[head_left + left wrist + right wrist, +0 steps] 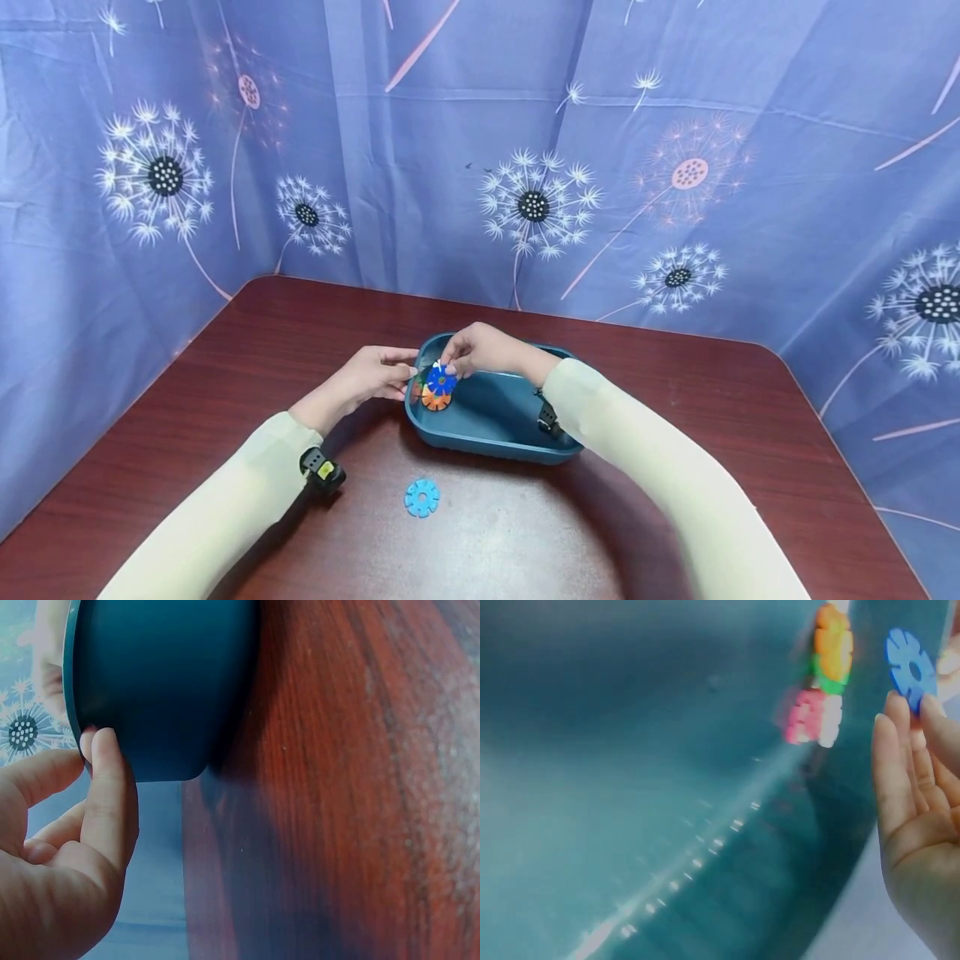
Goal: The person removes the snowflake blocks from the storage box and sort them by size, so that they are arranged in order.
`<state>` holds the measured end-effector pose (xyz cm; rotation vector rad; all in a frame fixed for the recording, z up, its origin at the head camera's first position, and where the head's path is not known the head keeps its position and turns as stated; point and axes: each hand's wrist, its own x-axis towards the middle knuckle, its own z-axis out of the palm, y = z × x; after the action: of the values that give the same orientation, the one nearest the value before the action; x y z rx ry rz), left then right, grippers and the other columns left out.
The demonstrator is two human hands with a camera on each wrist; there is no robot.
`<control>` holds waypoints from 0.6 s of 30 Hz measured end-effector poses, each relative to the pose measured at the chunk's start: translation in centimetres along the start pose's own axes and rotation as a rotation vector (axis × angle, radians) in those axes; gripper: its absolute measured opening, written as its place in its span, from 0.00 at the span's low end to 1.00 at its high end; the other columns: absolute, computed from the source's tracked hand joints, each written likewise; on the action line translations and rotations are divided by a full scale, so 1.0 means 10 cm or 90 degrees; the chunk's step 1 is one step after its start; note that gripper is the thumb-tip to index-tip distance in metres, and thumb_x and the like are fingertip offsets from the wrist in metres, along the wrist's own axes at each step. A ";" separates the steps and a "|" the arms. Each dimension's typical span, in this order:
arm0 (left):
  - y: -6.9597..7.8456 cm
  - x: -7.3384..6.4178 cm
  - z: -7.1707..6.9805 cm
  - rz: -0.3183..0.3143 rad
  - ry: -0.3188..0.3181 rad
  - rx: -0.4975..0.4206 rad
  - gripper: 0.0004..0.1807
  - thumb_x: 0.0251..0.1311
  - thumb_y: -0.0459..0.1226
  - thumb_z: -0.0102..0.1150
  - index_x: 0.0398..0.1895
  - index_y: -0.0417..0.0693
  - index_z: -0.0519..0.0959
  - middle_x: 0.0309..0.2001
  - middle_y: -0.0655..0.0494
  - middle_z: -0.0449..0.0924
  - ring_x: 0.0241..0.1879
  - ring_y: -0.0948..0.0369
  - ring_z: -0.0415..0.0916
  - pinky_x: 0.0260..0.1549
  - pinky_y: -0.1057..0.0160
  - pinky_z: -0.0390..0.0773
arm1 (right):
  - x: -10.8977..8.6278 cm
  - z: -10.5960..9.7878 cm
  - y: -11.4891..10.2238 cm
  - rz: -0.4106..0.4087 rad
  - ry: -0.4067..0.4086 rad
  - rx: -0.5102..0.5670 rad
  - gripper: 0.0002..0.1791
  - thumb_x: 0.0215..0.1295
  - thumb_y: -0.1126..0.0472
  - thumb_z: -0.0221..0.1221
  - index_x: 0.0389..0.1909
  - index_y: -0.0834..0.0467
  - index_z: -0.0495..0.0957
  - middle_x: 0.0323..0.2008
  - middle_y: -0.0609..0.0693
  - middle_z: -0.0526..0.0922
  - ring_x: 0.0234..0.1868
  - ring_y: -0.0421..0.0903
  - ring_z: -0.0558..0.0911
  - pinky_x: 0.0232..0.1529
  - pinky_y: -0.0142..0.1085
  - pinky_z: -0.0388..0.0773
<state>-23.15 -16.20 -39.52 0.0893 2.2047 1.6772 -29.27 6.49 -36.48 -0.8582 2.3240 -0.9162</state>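
My left hand pinches the left end of a teal plastic basin at its rim; in the left wrist view the fingers lie against its outer wall. Between the thumb and fingertips of my right hand is a blue notched flower-shaped disc, held over the basin's left end. Below it in the basin lie an orange disc and, in the right wrist view, green, pink and white pieces bunched together.
A light blue notched disc lies flat on the dark red wooden table, in front of the basin. Behind and beside the table hangs a blue curtain with a dandelion print. Both wrists carry black strapped devices.
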 end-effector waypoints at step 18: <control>-0.01 0.00 -0.01 -0.003 0.006 -0.002 0.29 0.70 0.32 0.57 0.72 0.32 0.68 0.31 0.52 0.85 0.27 0.68 0.80 0.32 0.71 0.87 | -0.61 -0.14 -0.37 0.041 0.098 0.144 0.12 0.69 0.65 0.64 0.50 0.66 0.84 0.43 0.61 0.90 0.41 0.51 0.91 0.52 0.47 0.88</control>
<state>-23.16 -16.29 -39.60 0.0745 2.2083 1.6813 -24.71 9.25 -31.60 -0.6350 2.3036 -1.2269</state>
